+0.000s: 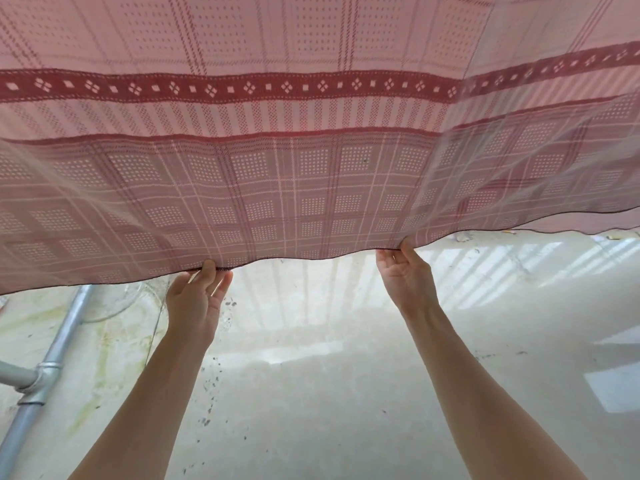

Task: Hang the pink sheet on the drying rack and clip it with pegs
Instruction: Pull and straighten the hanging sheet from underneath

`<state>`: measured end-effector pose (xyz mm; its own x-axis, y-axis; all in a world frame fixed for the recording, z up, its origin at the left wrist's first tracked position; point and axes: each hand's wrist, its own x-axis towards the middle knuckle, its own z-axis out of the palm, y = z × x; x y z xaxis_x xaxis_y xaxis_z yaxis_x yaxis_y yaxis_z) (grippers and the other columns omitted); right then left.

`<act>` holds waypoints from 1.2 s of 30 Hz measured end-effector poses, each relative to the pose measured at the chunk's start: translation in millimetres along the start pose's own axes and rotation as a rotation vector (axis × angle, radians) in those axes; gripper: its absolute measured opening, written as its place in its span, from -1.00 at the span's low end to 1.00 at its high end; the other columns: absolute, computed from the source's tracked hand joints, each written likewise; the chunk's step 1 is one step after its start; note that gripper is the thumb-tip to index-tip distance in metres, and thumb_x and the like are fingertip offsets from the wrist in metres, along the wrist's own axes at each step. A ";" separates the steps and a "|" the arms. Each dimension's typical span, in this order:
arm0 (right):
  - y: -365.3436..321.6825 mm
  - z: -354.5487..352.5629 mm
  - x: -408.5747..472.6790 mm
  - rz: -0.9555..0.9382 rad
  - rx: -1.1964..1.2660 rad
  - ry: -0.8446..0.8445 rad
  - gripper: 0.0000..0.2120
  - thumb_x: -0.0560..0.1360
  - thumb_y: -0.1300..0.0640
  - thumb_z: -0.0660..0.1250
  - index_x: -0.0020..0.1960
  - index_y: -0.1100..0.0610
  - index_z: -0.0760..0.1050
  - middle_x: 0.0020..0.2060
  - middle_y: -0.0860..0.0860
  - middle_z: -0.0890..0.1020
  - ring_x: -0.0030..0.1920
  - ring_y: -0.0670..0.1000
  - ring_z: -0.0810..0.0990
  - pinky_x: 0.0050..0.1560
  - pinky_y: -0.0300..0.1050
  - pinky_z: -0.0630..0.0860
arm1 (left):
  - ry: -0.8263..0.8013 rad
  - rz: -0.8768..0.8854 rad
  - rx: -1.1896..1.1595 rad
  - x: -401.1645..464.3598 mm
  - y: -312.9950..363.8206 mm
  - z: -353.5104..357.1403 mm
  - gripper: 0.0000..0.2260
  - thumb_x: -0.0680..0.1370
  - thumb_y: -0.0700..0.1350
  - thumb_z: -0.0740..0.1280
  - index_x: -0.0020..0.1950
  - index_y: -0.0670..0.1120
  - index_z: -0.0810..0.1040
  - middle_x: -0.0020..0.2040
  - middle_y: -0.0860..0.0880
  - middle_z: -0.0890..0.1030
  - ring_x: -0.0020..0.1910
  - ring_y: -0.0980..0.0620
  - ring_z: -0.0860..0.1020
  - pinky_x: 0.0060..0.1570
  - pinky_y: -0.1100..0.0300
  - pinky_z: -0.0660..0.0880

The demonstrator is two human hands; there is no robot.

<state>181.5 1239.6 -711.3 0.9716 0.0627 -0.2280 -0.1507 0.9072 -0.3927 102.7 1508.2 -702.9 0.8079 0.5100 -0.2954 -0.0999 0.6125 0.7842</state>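
The pink sheet (311, 188), woven in checks with a dark red diamond band, spreads across the whole upper half of the view, doubled so a second layer shows through. Its dark-hemmed lower edge runs in a wavy line across the middle. My left hand (197, 299) pinches that hem left of centre, thumb in front of the cloth. My right hand (405, 275) pinches the hem right of centre, palm facing me. Both arms reach up and forward. The rail carrying the sheet is hidden behind the cloth. No pegs are in view.
A grey metal pipe frame (52, 362) with a joint stands at the lower left. Below lies a pale concrete floor (311, 393) with green stains, dark specks and striped sunlight. Small bits of litter (464, 237) lie far right under the hem.
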 end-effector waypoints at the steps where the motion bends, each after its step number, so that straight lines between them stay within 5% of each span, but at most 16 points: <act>1: -2.0 1.8 -6.2 -0.005 -0.098 0.056 -0.87 0.56 0.24 0.20 0.05 0.23 0.49 -0.03 0.13 0.62 0.05 0.00 0.60 0.29 -0.03 0.43 | 0.005 -0.006 0.006 -0.1 1.7 -0.8 -0.77 0.54 -0.31 0.25 -0.29 -0.10 0.45 -0.40 0.07 0.63 -0.30 0.14 0.63 -0.06 0.11 0.52; 7: -17.3 2.9 -46.1 0.092 -0.036 -0.039 -0.66 0.46 0.31 0.25 0.23 0.24 0.42 0.12 0.09 0.58 0.26 0.03 0.49 0.16 -0.03 0.48 | 0.022 -0.055 0.055 -11.3 13.5 -9.4 -0.81 0.56 -0.30 0.24 -0.22 -0.10 0.42 -0.39 0.08 0.61 -0.32 0.16 0.60 0.04 0.10 0.50; 13: -19.4 -5.5 -66.3 0.057 -0.017 0.019 -0.73 0.38 0.28 0.31 0.08 0.24 0.50 0.01 0.07 0.61 0.10 0.01 0.56 0.20 -0.07 0.48 | -0.008 -0.052 0.066 -23.3 12.7 -10.8 -0.83 0.56 -0.31 0.23 -0.20 -0.11 0.44 -0.43 0.10 0.62 -0.36 0.19 0.60 -0.02 0.14 0.50; 18: -34.8 -13.3 -65.2 0.038 0.029 0.044 -0.80 0.50 0.27 0.24 0.11 0.25 0.48 0.02 0.09 0.64 0.14 0.03 0.57 0.18 0.00 0.48 | 0.021 -0.051 0.058 -33.2 5.3 -8.3 -0.84 0.55 -0.30 0.24 -0.19 -0.11 0.46 -0.39 0.09 0.63 -0.31 0.17 0.61 0.02 0.10 0.49; 22: -43.0 -18.8 -58.9 0.045 0.049 -0.011 -0.85 0.51 0.27 0.23 0.05 0.26 0.52 -0.08 0.09 0.68 0.00 0.03 0.66 0.13 -0.02 0.55 | 0.086 -0.045 0.042 -37.1 -2.9 3.3 -0.86 0.57 -0.28 0.21 -0.16 -0.12 0.45 -0.20 0.01 0.56 -0.19 0.13 0.56 0.15 0.05 0.44; 25: -54.8 -28.8 -55.1 0.079 0.051 -0.048 -0.80 0.42 0.27 0.31 0.03 0.25 0.56 -0.02 0.08 0.67 0.08 0.04 0.62 0.17 -0.02 0.53 | 0.118 -0.062 -0.039 -39.8 -8.7 10.5 -0.86 0.60 -0.25 0.18 -0.12 -0.09 0.46 -0.12 0.05 0.53 -0.09 0.14 0.53 0.24 0.07 0.39; 28: -67.9 -38.6 -52.6 0.166 -0.024 -0.104 -0.84 0.44 0.22 0.30 -0.08 0.19 0.65 -0.03 0.03 0.67 0.08 0.00 0.63 0.15 -0.04 0.54 | 0.009 -0.088 -0.194 -47.5 -20.2 21.1 -0.77 0.62 -0.14 0.13 -0.15 0.01 0.52 -0.17 0.15 0.57 0.00 0.19 0.53 0.33 0.11 0.30; 32: -80.3 -43.8 -49.0 0.242 -0.100 -0.122 -0.86 0.42 0.19 0.32 -0.12 0.12 0.67 -0.05 -0.03 0.67 0.05 -0.06 0.64 0.10 -0.07 0.46 | -0.188 -0.127 -0.281 -69.2 -56.5 58.6 -0.68 0.56 0.10 0.19 0.25 0.01 0.43 0.24 0.08 0.51 0.24 0.09 0.48 0.23 0.01 0.36; 36: -88.9 -44.4 -48.6 0.302 -0.182 -0.094 -0.91 0.39 0.18 0.34 -0.10 0.08 0.51 -0.17 -0.07 0.60 -0.09 -0.09 0.53 -0.08 -0.17 0.38 | -0.352 -0.196 -0.205 -98.3 -107.6 116.2 -0.74 0.56 0.05 0.15 0.00 0.07 0.64 0.08 0.11 0.63 0.14 0.12 0.56 0.15 0.02 0.42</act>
<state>139.5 1137.5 -705.0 0.8898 0.3616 -0.2784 -0.4547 0.7539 -0.4741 101.5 1322.0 -694.8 0.9678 0.1579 -0.1961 -0.0098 0.8019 0.5973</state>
